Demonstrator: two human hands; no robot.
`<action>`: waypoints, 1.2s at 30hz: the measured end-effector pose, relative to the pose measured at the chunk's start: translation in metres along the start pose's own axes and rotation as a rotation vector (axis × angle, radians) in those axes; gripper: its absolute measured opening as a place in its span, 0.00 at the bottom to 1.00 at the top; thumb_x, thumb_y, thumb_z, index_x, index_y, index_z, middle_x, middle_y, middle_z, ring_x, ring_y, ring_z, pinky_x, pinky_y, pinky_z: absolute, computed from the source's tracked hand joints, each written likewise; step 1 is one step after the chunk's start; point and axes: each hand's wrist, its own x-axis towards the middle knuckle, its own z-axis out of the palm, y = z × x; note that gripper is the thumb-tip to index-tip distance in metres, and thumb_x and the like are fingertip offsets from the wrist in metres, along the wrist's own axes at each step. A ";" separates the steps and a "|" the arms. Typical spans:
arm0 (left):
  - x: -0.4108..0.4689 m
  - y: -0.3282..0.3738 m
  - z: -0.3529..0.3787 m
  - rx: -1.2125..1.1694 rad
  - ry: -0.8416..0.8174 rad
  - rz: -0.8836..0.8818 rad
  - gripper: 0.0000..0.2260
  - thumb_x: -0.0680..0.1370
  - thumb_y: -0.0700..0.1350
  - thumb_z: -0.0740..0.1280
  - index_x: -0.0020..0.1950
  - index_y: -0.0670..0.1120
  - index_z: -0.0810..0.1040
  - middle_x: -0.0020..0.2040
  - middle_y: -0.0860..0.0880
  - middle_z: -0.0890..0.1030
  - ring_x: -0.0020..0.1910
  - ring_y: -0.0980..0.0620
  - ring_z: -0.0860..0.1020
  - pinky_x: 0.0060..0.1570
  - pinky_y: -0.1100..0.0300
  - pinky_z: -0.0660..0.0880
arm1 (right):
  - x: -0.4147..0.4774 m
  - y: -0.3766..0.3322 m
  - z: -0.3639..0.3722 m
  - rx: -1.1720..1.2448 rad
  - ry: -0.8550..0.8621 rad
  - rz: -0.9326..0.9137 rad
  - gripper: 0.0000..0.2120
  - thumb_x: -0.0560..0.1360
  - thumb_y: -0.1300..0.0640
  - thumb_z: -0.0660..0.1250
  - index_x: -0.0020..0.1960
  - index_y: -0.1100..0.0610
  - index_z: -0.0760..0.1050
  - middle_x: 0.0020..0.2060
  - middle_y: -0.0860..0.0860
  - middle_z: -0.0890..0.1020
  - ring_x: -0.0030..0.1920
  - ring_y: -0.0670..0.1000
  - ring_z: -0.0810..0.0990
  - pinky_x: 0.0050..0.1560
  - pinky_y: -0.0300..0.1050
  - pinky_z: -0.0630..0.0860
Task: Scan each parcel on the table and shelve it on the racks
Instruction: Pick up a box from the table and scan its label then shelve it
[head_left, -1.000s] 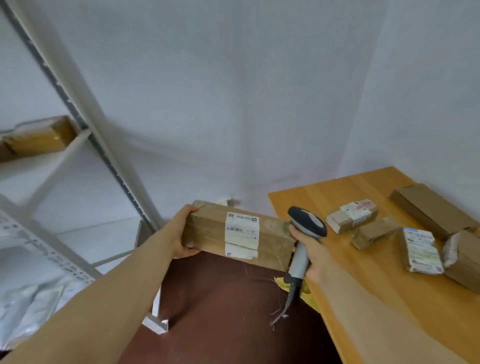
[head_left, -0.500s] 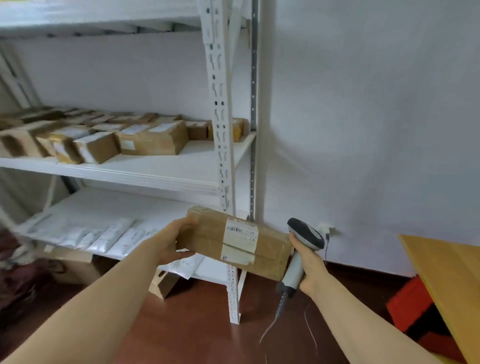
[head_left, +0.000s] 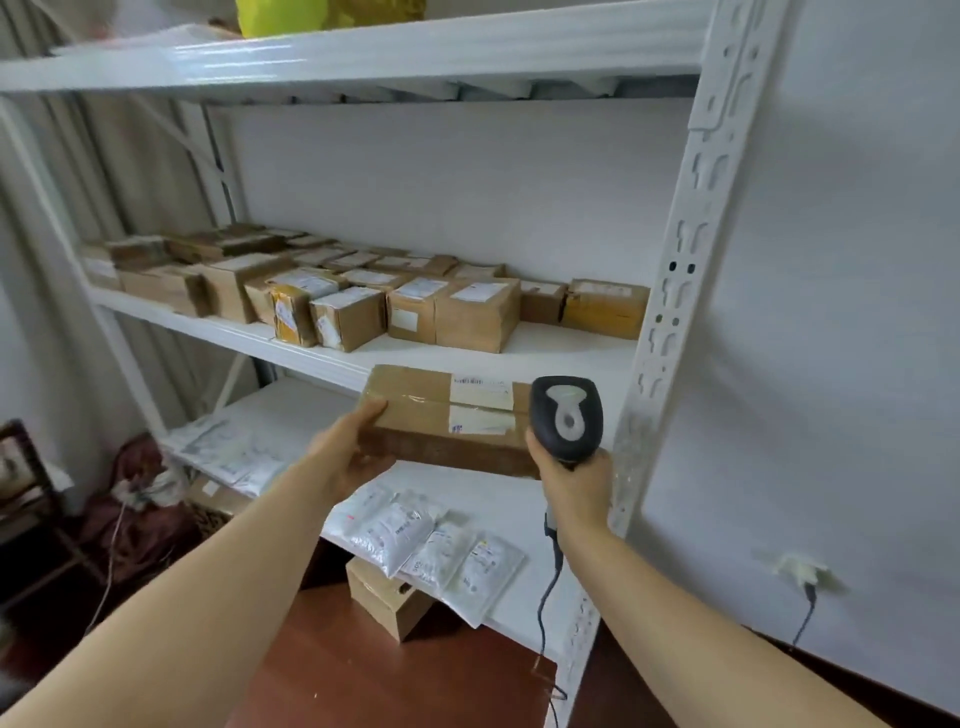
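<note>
A long brown cardboard parcel (head_left: 441, 421) with white labels on top hangs in the air in front of the white rack (head_left: 670, 322). My left hand (head_left: 348, 452) grips its left end, thumb on top. My right hand (head_left: 571, 478) grips a grey and black barcode scanner (head_left: 566, 415) by the handle, right beside the parcel's right end. The scanner's cable hangs down along my right forearm. The parcel sits level with the front edge of the middle shelf (head_left: 322, 353).
Several brown boxes (head_left: 467, 312) fill the middle shelf, with bare room at its front right. White mailer bags (head_left: 431, 545) lie on the lower shelf. A small box (head_left: 387, 597) stands on the red-brown floor under it. Yellow bags sit on the top shelf. A wall socket (head_left: 797, 569) is at right.
The view has swung left from the wooden table to the rack and drawn closer. Both hands have carried the parcel and scanner up to the middle shelf's front edge.
</note>
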 end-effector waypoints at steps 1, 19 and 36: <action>0.013 0.008 0.007 0.016 0.022 0.017 0.20 0.71 0.50 0.76 0.55 0.42 0.73 0.56 0.39 0.76 0.53 0.41 0.80 0.47 0.49 0.81 | 0.014 0.001 0.014 -0.028 -0.001 -0.054 0.18 0.67 0.54 0.78 0.54 0.49 0.76 0.57 0.55 0.78 0.51 0.50 0.79 0.52 0.42 0.76; 0.169 0.047 0.130 0.544 -0.139 -0.037 0.21 0.75 0.56 0.70 0.57 0.43 0.71 0.47 0.45 0.77 0.48 0.45 0.77 0.41 0.56 0.77 | 0.156 -0.005 0.053 -0.427 0.238 0.165 0.38 0.71 0.44 0.73 0.76 0.51 0.62 0.76 0.57 0.32 0.76 0.59 0.33 0.77 0.49 0.44; 0.226 0.094 0.188 1.718 -0.503 1.120 0.33 0.72 0.53 0.70 0.74 0.48 0.63 0.74 0.47 0.63 0.74 0.46 0.56 0.72 0.50 0.58 | 0.173 0.005 0.058 -0.839 0.457 0.183 0.37 0.69 0.34 0.69 0.73 0.49 0.68 0.77 0.57 0.37 0.77 0.58 0.38 0.75 0.56 0.46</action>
